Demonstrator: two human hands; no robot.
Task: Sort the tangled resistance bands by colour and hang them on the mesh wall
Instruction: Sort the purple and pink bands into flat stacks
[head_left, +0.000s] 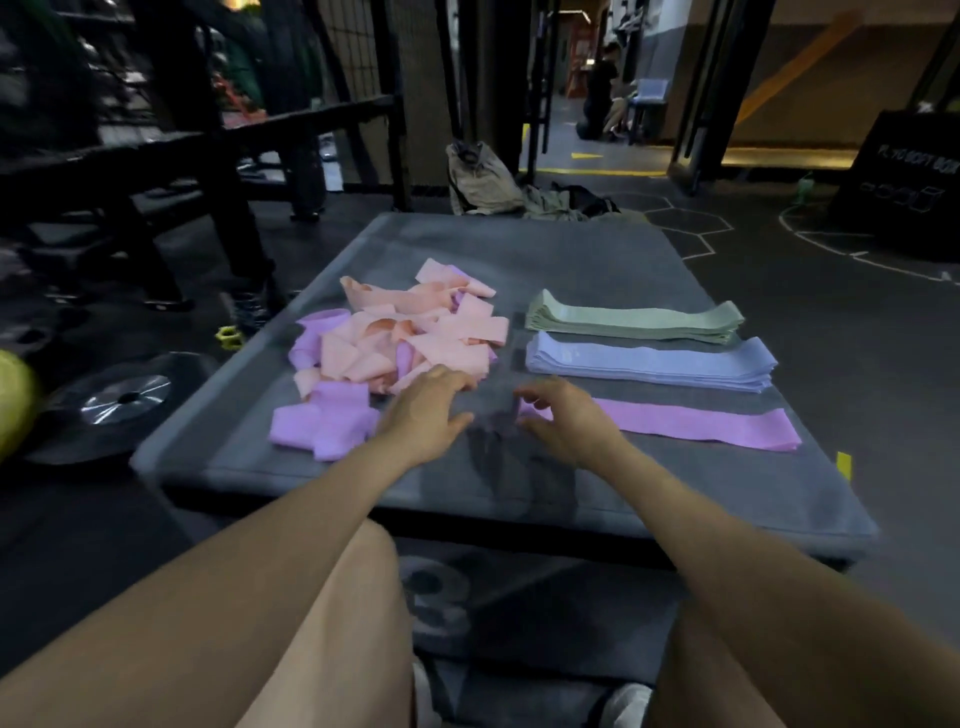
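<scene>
A tangled heap of pink bands (415, 327) mixed with purple bands (332, 421) lies on the left half of the grey mat (571, 249). On the right half lie a neat green stack (634, 322), a neat blue stack (649, 361) and a flat purple band (696, 423). My left hand (428, 410) reaches over the near edge of the heap with fingers straight, touching the pink bands. My right hand (563, 415) hovers at the left end of the flat purple band, fingers loosely curled, holding nothing that I can see.
Black racks (156, 156) and a mesh panel (358, 47) stand at the back left. A weight plate (119, 400) and a yellow ball (13, 400) lie left of the mat. Bags (483, 179) sit behind it. A person (602, 88) crouches far back.
</scene>
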